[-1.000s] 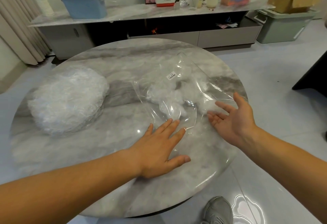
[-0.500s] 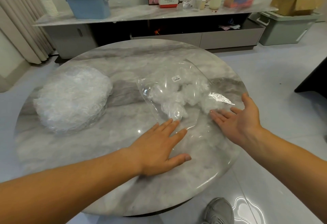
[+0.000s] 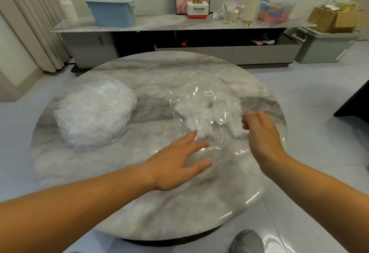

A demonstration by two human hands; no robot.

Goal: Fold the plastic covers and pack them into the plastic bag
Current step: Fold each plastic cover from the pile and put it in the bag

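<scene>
On table [image 3: 139, 202], plastic bag [image 3: 201, 101] lying lengthwise away, left hand [image 3: 175, 164] pressing

"Panasonic" is printed on the white face of a red-based box [image 3: 197, 10] near the middle of the sideboard [image 3: 159, 23] top, while the small white sticker [image 3: 208, 93] on the bag [image 3: 201, 113] carries print too small to read.

Clear bag [image 3: 201, 103] right of cover heap [image 3: 93, 113]

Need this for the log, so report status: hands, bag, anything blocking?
Left hand flat on plastic bag, near edge. Right hand curled at its right side, grip unclear. Some covers inside; loose pile sits left, apart. Nothing blocking.
</scene>
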